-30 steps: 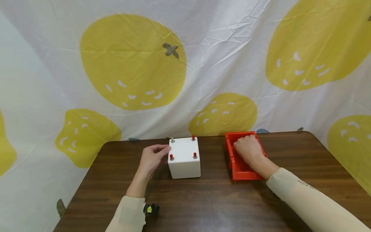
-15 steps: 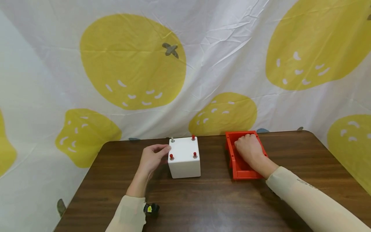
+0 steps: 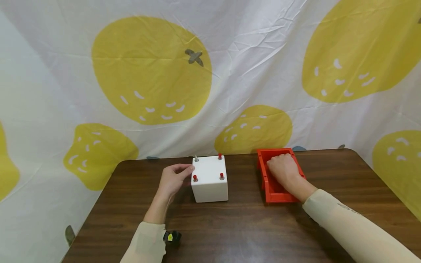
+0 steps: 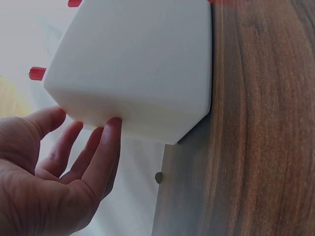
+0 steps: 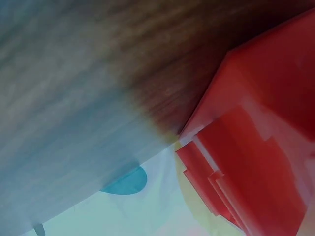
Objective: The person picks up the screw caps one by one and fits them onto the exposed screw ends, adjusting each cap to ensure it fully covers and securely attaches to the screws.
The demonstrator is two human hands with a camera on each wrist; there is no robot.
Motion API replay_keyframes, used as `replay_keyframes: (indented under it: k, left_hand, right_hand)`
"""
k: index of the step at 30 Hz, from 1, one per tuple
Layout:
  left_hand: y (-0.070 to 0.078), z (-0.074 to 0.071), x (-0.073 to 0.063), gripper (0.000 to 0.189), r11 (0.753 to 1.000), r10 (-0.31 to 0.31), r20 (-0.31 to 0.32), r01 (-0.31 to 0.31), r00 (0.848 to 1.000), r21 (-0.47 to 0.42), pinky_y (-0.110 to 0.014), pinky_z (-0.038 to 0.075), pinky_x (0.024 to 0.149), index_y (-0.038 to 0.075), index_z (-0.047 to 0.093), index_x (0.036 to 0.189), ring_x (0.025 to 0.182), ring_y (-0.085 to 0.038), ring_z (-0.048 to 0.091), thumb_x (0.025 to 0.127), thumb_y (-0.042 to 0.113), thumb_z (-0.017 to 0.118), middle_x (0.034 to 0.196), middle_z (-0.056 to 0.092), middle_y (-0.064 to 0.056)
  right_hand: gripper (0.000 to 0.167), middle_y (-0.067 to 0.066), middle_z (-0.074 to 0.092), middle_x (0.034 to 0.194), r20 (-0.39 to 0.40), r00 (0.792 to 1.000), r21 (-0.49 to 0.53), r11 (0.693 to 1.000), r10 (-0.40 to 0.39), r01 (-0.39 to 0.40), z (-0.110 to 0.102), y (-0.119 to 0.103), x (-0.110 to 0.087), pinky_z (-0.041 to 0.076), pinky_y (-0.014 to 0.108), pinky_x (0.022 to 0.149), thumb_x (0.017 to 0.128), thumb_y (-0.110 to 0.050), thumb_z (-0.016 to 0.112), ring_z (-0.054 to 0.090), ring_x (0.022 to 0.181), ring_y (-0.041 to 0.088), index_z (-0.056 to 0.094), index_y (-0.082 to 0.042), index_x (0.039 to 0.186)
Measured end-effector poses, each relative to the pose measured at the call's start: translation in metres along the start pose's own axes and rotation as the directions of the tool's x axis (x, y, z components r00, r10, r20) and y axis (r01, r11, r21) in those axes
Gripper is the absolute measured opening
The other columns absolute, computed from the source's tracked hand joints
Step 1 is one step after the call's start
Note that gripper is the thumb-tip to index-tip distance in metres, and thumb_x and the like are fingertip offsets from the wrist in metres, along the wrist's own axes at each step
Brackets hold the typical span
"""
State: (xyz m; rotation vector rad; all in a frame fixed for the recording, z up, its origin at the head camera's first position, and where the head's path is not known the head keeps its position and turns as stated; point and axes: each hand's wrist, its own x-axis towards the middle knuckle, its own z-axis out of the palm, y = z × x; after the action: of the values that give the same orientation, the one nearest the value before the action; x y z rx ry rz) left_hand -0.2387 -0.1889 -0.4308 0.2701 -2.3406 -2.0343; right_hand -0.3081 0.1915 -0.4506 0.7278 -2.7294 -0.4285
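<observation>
A white box (image 3: 210,192) stands on the table with posts at the corners of its top. Three carry a red cap (image 3: 222,175), while the back left one is a bare metal post (image 3: 196,159). My left hand (image 3: 171,179) is at the box's left side; in the left wrist view the fingertips (image 4: 112,127) touch that side and the thumb lies near the top edge. My right hand (image 3: 283,168) reaches down into the red bin (image 3: 281,198), knuckles up. Its fingertips are hidden, so I cannot tell what they hold. Only the bin's outside (image 5: 253,162) shows in the right wrist view.
The dark wooden table (image 3: 223,233) reaches back to a white cloth (image 3: 236,84) printed with yellow fruit. A black wrist device (image 3: 172,237) sits beside the left sleeve. The bin stands to the right of the box, with a gap between them.
</observation>
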Motion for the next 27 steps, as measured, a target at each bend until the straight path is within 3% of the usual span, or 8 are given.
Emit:
replay_keyframes:
  k: [12, 21, 27]
  left_hand:
    - [0.0002, 0.0002, -0.0006, 0.028, 1.000, -0.006, 0.005, 0.006, 1.000, -0.012, -0.051, 0.063, 0.091, -0.001, 0.077, 0.120, 0.096, -0.020, 0.071, 0.098, 0.016, 0.080, 0.120, 0.071, -0.017]
    - [0.0000, 0.0009, -0.0007, 0.028, 1.000, 0.002, 0.000, -0.002, 1.000, -0.002, -0.050, 0.063, 0.090, -0.001, 0.077, 0.120, 0.097, -0.020, 0.071, 0.098, 0.016, 0.080, 0.121, 0.072, -0.017]
    - [0.0011, 0.0015, -0.0003, 0.027, 1.000, 0.002, -0.004, -0.002, 1.000, -0.008, -0.050, 0.063, 0.090, -0.001, 0.077, 0.120, 0.096, -0.020, 0.071, 0.098, 0.015, 0.079, 0.120, 0.072, -0.017]
  right_hand:
    - [0.021, 0.012, 0.061, 0.069, 0.039, 0.999, 0.018, 1.000, -0.011, 0.010, -0.0001, 0.0009, -0.0023, 0.061, 0.048, 0.067, 0.088, 0.004, 0.076, 0.060, 0.065, 0.031, 0.065, -0.007, 0.074]
    - [0.018, 0.014, 0.067, 0.077, 0.045, 0.999, 0.121, 0.993, -0.002, -0.003, -0.0017, 0.0017, -0.0032, 0.062, 0.052, 0.071, 0.091, 0.008, 0.071, 0.064, 0.072, 0.034, 0.066, -0.006, 0.080]
    - [0.019, 0.013, 0.067, 0.081, 0.058, 0.998, 0.237, 0.971, 0.000, -0.014, -0.0039, 0.0013, -0.0039, 0.064, 0.052, 0.072, 0.092, 0.009, 0.068, 0.067, 0.079, 0.034, 0.063, -0.007, 0.083]
